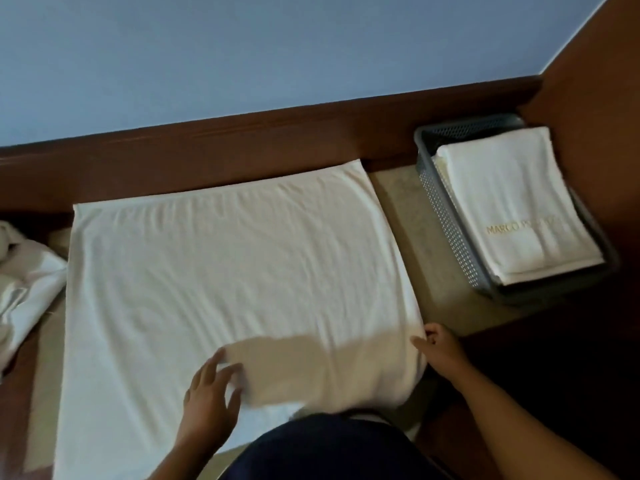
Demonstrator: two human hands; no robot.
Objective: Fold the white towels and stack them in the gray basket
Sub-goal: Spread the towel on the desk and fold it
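A large white towel (pixel 221 271) lies spread flat on the beige surface in front of me. My left hand (pixel 211 400) rests on its near part with fingers spread and straight. My right hand (pixel 440 348) pinches the towel's near right corner. At the right stands the gray mesh basket (pixel 446 216), holding a stack of folded white towels (pixel 512 209) whose top one bears gold lettering.
A crumpled pile of white cloth (pixel 24 282) lies at the far left. A dark wooden ledge (pixel 242 150) runs behind the towel under a blue wall. A brown wooden panel (pixel 595 98) rises behind the basket. My dark-clothed body (pixel 329 452) fills the bottom middle.
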